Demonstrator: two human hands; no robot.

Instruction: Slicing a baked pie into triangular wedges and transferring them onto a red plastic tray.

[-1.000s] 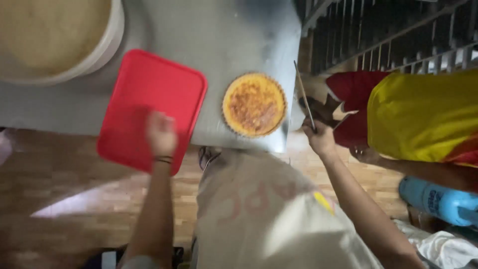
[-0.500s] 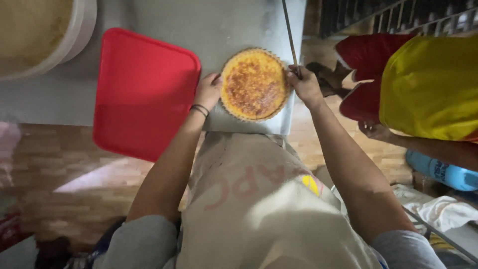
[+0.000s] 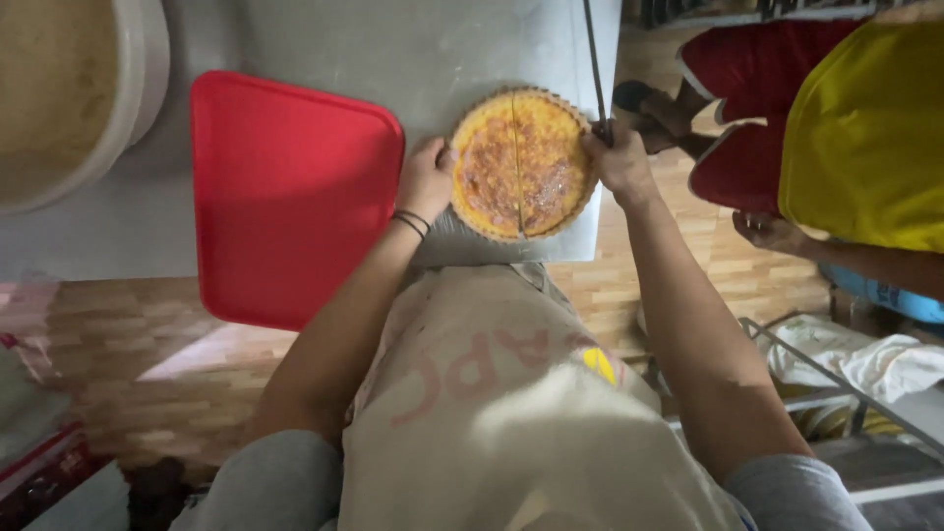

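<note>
A round golden tart [image 3: 521, 162] with a fluted crust sits on the near corner of a grey metal table [image 3: 433, 49]. A straight cut line runs down its middle. My left hand [image 3: 425, 182], with a dark band at the wrist, grips the tart's left rim. At the tart's right rim, my right hand [image 3: 619, 162] is closed on the handle of a long thin knife [image 3: 594, 59], whose blade points away from me along the table's edge. My pale apron [image 3: 492, 393] fills the lower middle.
A red square tray [image 3: 285, 197] overhangs the table edge left of the tart. A big white tub [image 3: 138, 88] of beige mix stands at the far left. A person in a yellow top [image 3: 865, 128] stands close on the right. A wire rack [image 3: 846, 383] is lower right.
My left hand left the red tray and came to the tart's rim. My right hand brought the knife in beside the tart. A cut line now crosses the tart.
</note>
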